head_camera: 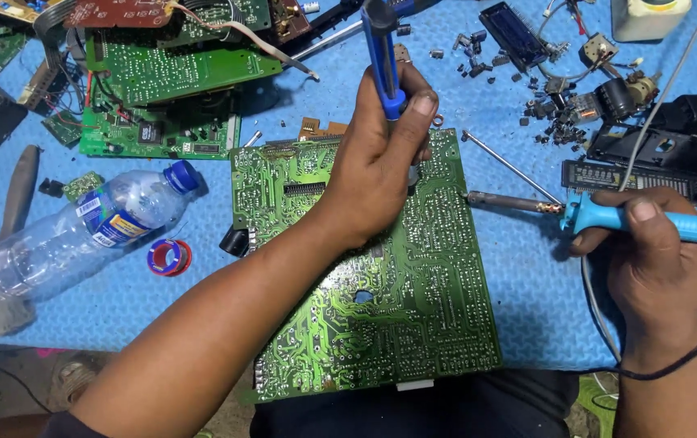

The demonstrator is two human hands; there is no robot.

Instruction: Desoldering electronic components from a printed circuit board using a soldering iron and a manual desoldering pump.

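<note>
A large green circuit board lies solder side up on the blue mat in front of me. My left hand is over the board's upper part, gripping a blue desoldering pump that stands upright, its lower tip hidden by the hand. My right hand rests to the right of the board and holds a soldering iron by its light blue handle. The iron's metal tip points left and ends just off the board's right edge.
A stack of green circuit boards lies at the upper left. An empty plastic bottle, a solder spool and a brush lie at left. Several loose components and black parts crowd the upper right. A thin metal rod lies beside the board.
</note>
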